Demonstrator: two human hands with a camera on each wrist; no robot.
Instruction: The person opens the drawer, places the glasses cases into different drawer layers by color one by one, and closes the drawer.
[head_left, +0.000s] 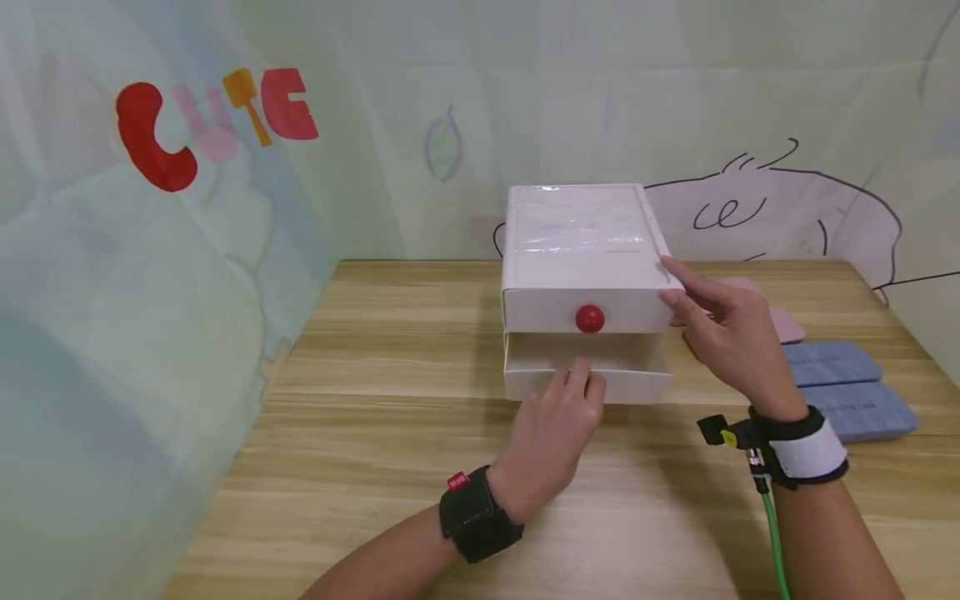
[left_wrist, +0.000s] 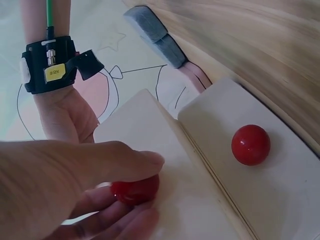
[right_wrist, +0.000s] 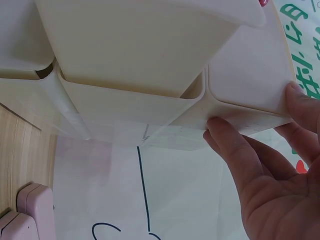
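A white cabinet [head_left: 577, 267] with three stacked drawers and red knobs stands on the wooden table. Its middle drawer [head_left: 630, 387] is pulled part way out, while the top drawer [head_left: 540, 310] sits flush. Below, the bottom drawer [left_wrist: 295, 175] shows in the left wrist view with its own knob [left_wrist: 251, 145]. My left hand [head_left: 558, 425] pinches the middle drawer's red knob [left_wrist: 134, 192] between thumb and fingers. At the cabinet's upper right front corner, my right hand [head_left: 731, 333] grips with thumb and fingers on either side of the edge, also seen in the right wrist view.
To the right of the cabinet lie blue-grey flat rounded blocks [head_left: 855, 408] and pink ones [head_left: 787, 325], partly behind my right hand. A printed cloth [head_left: 375, 167] hangs behind and along the left. A green cable [head_left: 774, 533] runs from my right wrist strap.
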